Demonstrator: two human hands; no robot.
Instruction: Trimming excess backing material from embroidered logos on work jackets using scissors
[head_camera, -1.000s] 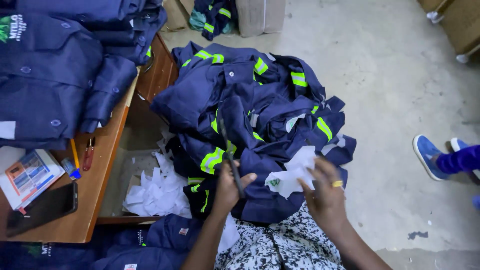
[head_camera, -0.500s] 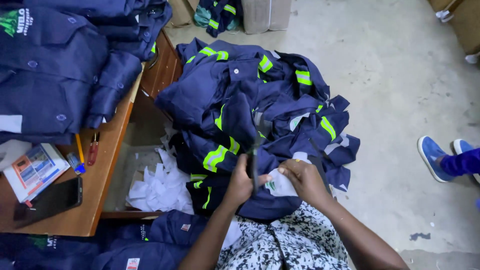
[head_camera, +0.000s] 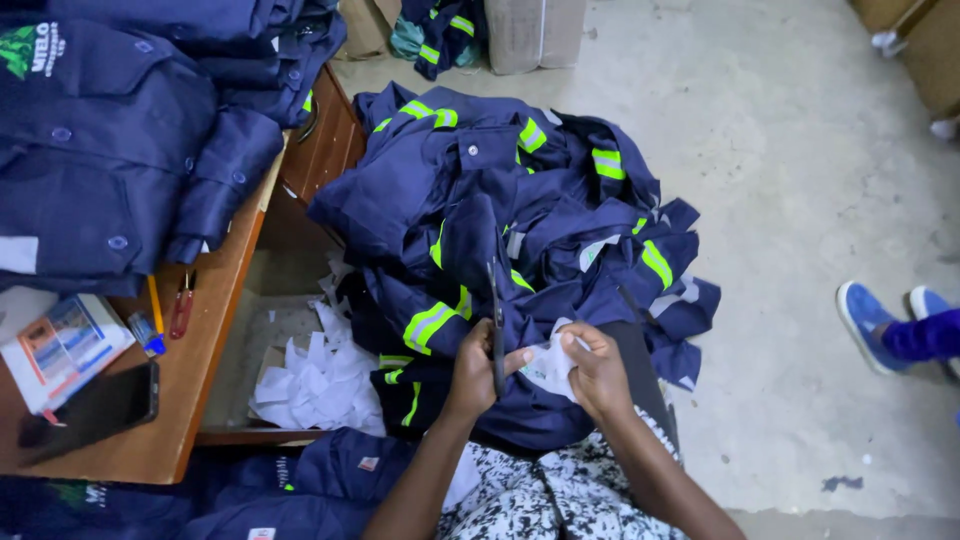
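Both hands have closed together: left hand (head_camera: 478, 368) grips scissors (head_camera: 494, 322), right hand (head_camera: 592, 372) now pinches the white tag (head_camera: 548, 366) on the navy garment (head_camera: 480, 230).

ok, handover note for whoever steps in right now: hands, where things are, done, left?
Left hand: closed on dark scissors, blades pointing up.
Right hand: pinching a white paper tag on a navy garment.
Both hands work over the pile of navy workwear with yellow reflective strips on the floor.
Done: white paper scraps lie heaped by the desk; folded navy garments are stacked on the wooden desk.
Left: the tag in hand looks uncut; whether the rest of the pile has tags cannot be told.
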